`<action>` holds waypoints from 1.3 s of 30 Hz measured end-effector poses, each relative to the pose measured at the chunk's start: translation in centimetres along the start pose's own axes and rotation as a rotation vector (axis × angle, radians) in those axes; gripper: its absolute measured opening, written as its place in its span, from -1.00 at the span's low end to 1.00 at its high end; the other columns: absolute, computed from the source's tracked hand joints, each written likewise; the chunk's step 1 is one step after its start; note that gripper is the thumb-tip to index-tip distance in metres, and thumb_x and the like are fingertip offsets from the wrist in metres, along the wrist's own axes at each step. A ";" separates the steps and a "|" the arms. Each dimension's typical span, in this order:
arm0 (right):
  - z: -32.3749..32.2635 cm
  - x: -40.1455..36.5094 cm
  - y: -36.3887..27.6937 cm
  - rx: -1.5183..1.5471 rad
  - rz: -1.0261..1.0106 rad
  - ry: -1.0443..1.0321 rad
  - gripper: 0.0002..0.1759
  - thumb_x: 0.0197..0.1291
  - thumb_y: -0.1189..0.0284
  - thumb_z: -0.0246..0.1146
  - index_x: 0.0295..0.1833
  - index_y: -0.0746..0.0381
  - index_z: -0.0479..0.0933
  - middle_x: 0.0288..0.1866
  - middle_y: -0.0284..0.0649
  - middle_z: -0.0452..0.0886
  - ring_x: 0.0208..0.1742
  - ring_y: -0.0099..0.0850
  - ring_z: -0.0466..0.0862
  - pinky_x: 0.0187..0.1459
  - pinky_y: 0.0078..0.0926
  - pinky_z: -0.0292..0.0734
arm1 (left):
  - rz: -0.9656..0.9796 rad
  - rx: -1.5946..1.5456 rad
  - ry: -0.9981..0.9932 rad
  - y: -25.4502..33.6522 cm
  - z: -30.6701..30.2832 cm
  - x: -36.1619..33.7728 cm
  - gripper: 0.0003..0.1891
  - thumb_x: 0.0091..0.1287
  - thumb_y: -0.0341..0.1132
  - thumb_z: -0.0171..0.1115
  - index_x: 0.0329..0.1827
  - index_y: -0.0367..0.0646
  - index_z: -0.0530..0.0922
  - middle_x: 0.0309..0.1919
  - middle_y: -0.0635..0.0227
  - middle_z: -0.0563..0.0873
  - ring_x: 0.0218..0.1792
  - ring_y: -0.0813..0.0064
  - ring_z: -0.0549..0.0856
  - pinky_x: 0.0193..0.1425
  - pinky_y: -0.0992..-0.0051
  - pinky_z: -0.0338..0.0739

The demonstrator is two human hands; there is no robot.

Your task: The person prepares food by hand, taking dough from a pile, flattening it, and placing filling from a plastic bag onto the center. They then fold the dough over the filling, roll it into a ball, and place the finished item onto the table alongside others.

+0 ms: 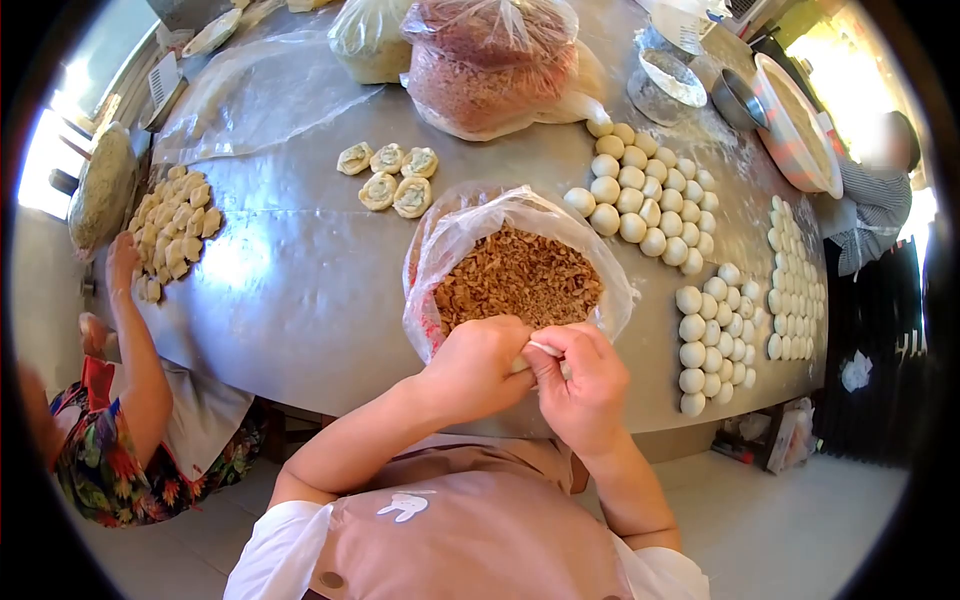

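My left hand [478, 366] and my right hand [582, 384] meet in front of my apron, at the near rim of a plastic-lined bowl [618, 300] of brown, crumbly filling [520, 275]. Between them is a small piece of white dough [545, 348], mostly hidden by the fingers. The thumb and fingers of my right hand pinch its edge. My left hand is curled around its other side.
Round dough balls [632, 200] stand in rows at the right, with more balls [712, 345] nearer. Several filled pieces [390, 178] lie behind the bowl. Large filling bags [490, 75] stand farther back. At left, a co-worker's hand [122, 262] touches cut dough pieces [178, 225]. Another person [870, 205] is at right.
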State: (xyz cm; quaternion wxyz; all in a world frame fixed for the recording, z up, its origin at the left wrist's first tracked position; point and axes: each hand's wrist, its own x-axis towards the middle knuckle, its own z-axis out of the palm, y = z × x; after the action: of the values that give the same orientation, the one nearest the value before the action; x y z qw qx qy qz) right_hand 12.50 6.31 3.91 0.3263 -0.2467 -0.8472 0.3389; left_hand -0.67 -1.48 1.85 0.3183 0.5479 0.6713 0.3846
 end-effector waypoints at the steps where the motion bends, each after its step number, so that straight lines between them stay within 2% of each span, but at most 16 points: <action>1: -0.5 0.1 0.5 -0.097 0.008 0.065 -0.83 0.10 0.55 0.39 -0.19 0.25 0.58 -0.29 -0.20 0.62 -0.37 -0.33 0.60 -0.28 -0.50 0.55 | -0.038 0.014 -0.070 0.4 -0.4 -0.2 -0.77 0.11 -0.31 0.39 -0.34 -0.27 0.55 -0.36 0.10 0.62 -0.34 0.07 0.65 -0.29 0.25 0.54; 3: -2.1 0.3 2.2 -0.294 0.019 0.197 -0.86 0.15 0.57 0.35 -0.18 0.27 0.56 -0.29 -0.20 0.62 -0.35 -0.40 0.61 -0.27 -0.54 0.54 | -0.042 -0.177 -0.395 2.2 -1.9 -0.6 -0.79 0.21 -0.31 0.36 -0.25 -0.27 0.58 -0.28 0.13 0.66 -0.28 0.20 0.68 -0.21 0.33 0.56; 4: -3.7 0.5 4.2 -0.128 0.219 0.326 -0.87 0.17 0.58 0.33 -0.16 0.28 0.56 -0.29 -0.21 0.62 -0.34 -0.44 0.61 -0.26 -0.53 0.54 | -0.042 -0.269 -0.561 2.7 -2.5 -0.7 -0.79 0.25 -0.31 0.34 -0.20 -0.28 0.60 -0.25 0.15 0.68 -0.24 0.27 0.70 -0.18 0.36 0.57; 5: -5.3 0.6 6.3 0.044 0.409 0.451 -0.88 0.20 0.59 0.30 -0.14 0.29 0.56 -0.29 -0.22 0.62 -0.33 -0.47 0.60 -0.25 -0.53 0.55 | -0.028 -0.406 -0.447 2.4 -2.3 -0.8 -0.81 0.28 -0.35 0.32 -0.14 -0.26 0.60 -0.22 0.19 0.68 -0.20 0.32 0.70 -0.13 0.39 0.57; 8: -7.8 -0.7 7.7 -0.062 0.365 0.535 -0.87 0.25 0.58 0.27 -0.09 0.30 0.56 -0.22 -0.25 0.63 -0.25 -0.53 0.60 -0.21 -0.55 0.55 | -0.042 -0.819 -0.115 1.0 -1.4 -0.7 -0.69 0.34 -0.45 0.27 0.15 -0.19 0.55 -0.01 0.27 0.66 0.01 0.39 0.67 0.15 0.39 0.54; 11: -5.3 -3.2 8.9 -0.253 0.238 0.396 -0.77 0.29 0.56 0.22 0.05 0.30 0.54 -0.06 -0.18 0.62 -0.17 -0.43 0.62 -0.13 -0.50 0.57 | -0.248 -1.145 0.054 0.8 -2.1 0.0 -0.79 0.44 -0.20 0.19 -0.10 -0.16 0.60 -0.16 0.24 0.66 -0.13 0.31 0.70 -0.14 0.35 0.64; 14: -0.5 -6.1 9.3 -0.510 0.206 0.020 -0.64 0.32 0.55 0.17 0.22 0.29 0.46 0.10 -0.06 0.57 -0.01 -0.23 0.63 0.01 -0.40 0.55 | -0.060 -1.465 -0.010 -1.2 -0.6 0.3 -0.55 0.49 0.05 0.00 -0.46 -0.09 0.49 -0.44 0.33 0.56 -0.34 0.31 0.66 -0.42 0.38 0.55; 16: 1.1 -5.8 9.4 -0.038 0.342 0.069 -0.57 0.30 0.55 0.15 0.28 0.28 0.40 0.18 -0.01 0.53 0.09 -0.10 0.59 0.11 -0.33 0.51 | -0.207 -1.495 -0.001 -0.6 -0.8 0.3 -0.46 0.49 0.14 -0.11 -0.59 -0.04 0.36 -0.55 0.37 0.46 -0.43 0.33 0.59 -0.49 0.39 0.47; 21: -3.5 -4.2 8.0 -0.181 0.382 -0.136 -0.56 0.32 0.52 0.12 0.31 0.34 0.37 0.20 0.02 0.53 0.18 -0.08 0.55 0.23 -0.32 0.42 | -0.369 -1.576 0.123 0.5 -1.9 0.5 -0.43 0.52 0.14 -0.18 -0.63 -0.02 0.23 -0.59 0.38 0.39 -0.50 0.40 0.50 -0.50 0.37 0.41; 25: -5.7 -2.9 5.7 -0.083 0.328 0.294 -0.59 0.30 0.50 0.17 0.24 0.37 0.40 0.15 0.04 0.55 0.14 -0.07 0.57 0.22 -0.27 0.43 | -0.411 -1.602 0.305 0.5 -2.2 0.6 -0.44 0.53 0.15 -0.21 -0.59 -0.02 0.25 -0.55 0.40 0.40 -0.36 0.37 0.56 -0.33 0.37 0.50; 26: -5.8 -2.2 4.2 0.014 0.274 0.355 -0.59 0.29 0.49 0.19 0.22 0.38 0.41 0.14 0.05 0.55 0.13 -0.07 0.57 0.22 -0.25 0.44 | -0.389 -1.643 0.318 0.8 -2.1 0.8 -0.44 0.52 0.17 -0.26 -0.55 -0.03 0.30 -0.44 0.36 0.45 -0.29 0.36 0.57 -0.22 0.35 0.49; 29: -2.3 1.1 -0.3 -0.106 -0.146 0.005 -0.55 0.28 0.34 0.27 0.18 0.36 0.40 0.07 0.04 0.56 0.06 -0.10 0.59 0.13 -0.28 0.48 | -0.319 -1.774 0.333 1.8 -1.6 1.4 -0.35 0.51 0.25 -0.41 -0.45 -0.07 0.45 -0.13 0.26 0.62 -0.09 0.34 0.57 0.13 0.30 0.45; 30: -0.7 1.7 -0.9 -0.067 -0.221 -0.045 -0.52 0.27 0.30 0.29 0.17 0.36 0.39 0.05 0.04 0.56 0.04 -0.11 0.60 0.09 -0.30 0.50 | -0.214 -1.874 0.244 1.5 -1.3 1.0 -0.28 0.50 0.27 -0.50 -0.08 -0.12 0.55 0.16 0.20 0.54 0.13 0.31 0.50 0.29 0.31 0.35; 34: 3.0 1.1 0.2 0.238 0.061 0.035 -0.51 0.32 0.21 0.27 0.16 0.34 0.38 -0.04 -0.06 0.58 -0.08 -0.27 0.62 -0.05 -0.40 0.54 | -0.023 -1.764 0.038 2.5 -2.7 -0.5 -0.22 0.46 0.32 -0.35 0.47 -0.17 0.16 0.33 0.26 0.39 0.31 0.33 0.41 0.29 0.31 0.36; 37: 1.8 1.7 -1.3 0.757 0.389 -0.258 -0.54 0.40 0.16 0.16 0.16 0.31 0.38 -0.05 -0.19 0.58 -0.15 -0.48 0.59 -0.13 -0.53 0.53 | -0.054 -1.365 0.267 0.9 -1.8 -0.3 -0.08 0.34 0.41 -0.14 0.51 -0.19 0.12 0.47 0.15 0.23 0.44 0.27 0.27 0.48 0.21 0.16; 39: 2.4 0.9 -1.6 0.783 0.413 -0.312 -0.50 0.46 0.10 0.05 0.22 0.31 0.37 -0.06 -0.28 0.57 -0.18 -0.59 0.56 -0.17 -0.61 0.51 | 0.053 -1.273 0.248 -0.1 -0.9 -0.1 -0.41 0.48 0.15 -0.10 0.25 -0.21 0.42 0.23 0.11 0.51 0.42 0.22 0.33 0.43 0.19 0.23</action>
State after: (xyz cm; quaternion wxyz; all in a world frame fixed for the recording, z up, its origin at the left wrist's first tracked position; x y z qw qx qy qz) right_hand 9.85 4.88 4.07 0.1892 -0.2147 -0.6279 0.7238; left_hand -1.49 -1.71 2.23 0.4915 0.2200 0.3301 0.7752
